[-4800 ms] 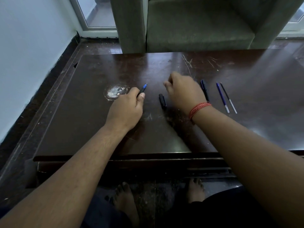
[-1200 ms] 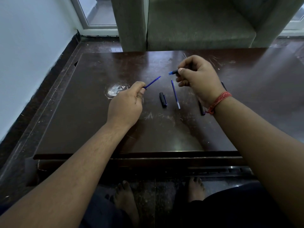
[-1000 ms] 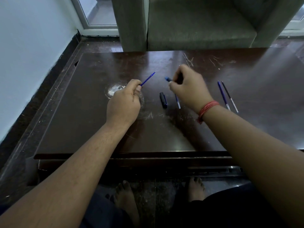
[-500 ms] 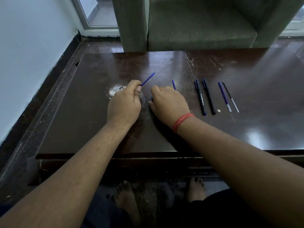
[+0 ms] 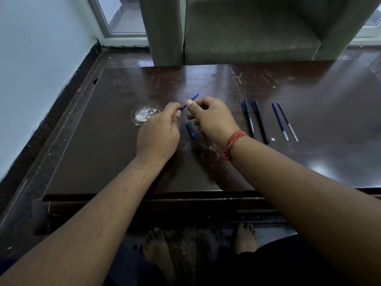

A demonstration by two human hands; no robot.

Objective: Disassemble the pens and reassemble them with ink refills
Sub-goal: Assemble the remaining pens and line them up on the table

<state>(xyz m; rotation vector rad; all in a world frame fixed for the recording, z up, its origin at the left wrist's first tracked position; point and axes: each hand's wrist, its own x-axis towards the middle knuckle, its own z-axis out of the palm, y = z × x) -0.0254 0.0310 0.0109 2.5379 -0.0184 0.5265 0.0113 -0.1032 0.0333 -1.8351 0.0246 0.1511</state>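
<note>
A: The thin blue ink refill [image 5: 190,101] sits between both hands above the dark brown wooden desk [image 5: 103,141], slanting up and away from the person.

B: Who has it?

A: The left hand [image 5: 158,131] pinches its lower end with fingers curled, a narrow grip on the refill. The right hand [image 5: 212,118] has its thumb against the refill's middle, fingers curled; whether that grip also encloses another part cannot be told.

B: And on the desk?

A: A short dark pen piece with a blue end [image 5: 190,130] lies just beneath the two hands. Right of the right hand, two black capped pens [image 5: 255,121] lie side by side, close together. Further right, a loose blue refill [image 5: 279,120] and a loose black refill [image 5: 287,121] lie next to each other, clear ends toward the person.

B: Anything else?

A: A red thread band [image 5: 234,141] circles the right wrist, a pale worn patch [image 5: 144,115] marks the desk left of the hands, and a grey-green upholstered armchair [image 5: 247,27] stands beyond the desk.
</note>
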